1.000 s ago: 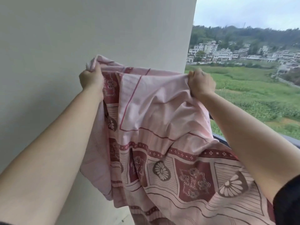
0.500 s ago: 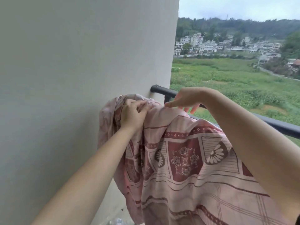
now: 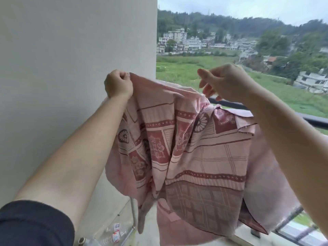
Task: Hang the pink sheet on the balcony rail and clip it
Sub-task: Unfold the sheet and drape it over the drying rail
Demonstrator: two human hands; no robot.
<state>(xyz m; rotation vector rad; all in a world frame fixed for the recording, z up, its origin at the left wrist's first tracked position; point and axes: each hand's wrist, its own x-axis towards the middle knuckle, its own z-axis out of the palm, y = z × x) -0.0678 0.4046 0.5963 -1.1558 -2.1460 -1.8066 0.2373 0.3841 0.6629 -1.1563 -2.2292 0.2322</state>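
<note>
a dark sleeve (image 3: 35,226) is seen nearest, at the elbow of the left arm, with both bare forearms stretched out towards the rail. below and inward of the fingers, the pink sheet (image 3: 195,153) hangs in heavy folds, its patterned border bunched at the centre; some litter (image 3: 115,234), too blurred to name, lies on the floor far beneath the left hand.

the sheet's upper edge is gripped by the left hand (image 3: 119,84), the fingers (image 3: 124,78) curled tight on the hem and lifted above rail height, apparently so that the cloth can be pulled taut and spread towards the white wall (image 3: 71,50) just beside that hand. the right hand (image 3: 225,80) is held loose, its fingers (image 3: 206,89) apart and pointing down at the gathered fabric; whether the tips touch the cloth cannot be told. it appears poised to tease the bunch open along the rail.

just under the right fingers the sheet is already draped over the dark balcony rail (image 3: 312,120), one corner folded back on top. the hanging is judged partly done and uneven. no clip is to be seen, so the clipping is taken as not yet begun.

beyond the fingers a green field (image 3: 186,71), a pale village (image 3: 179,39) and wooded hills (image 3: 230,25) are laid out under grey sky.
</note>
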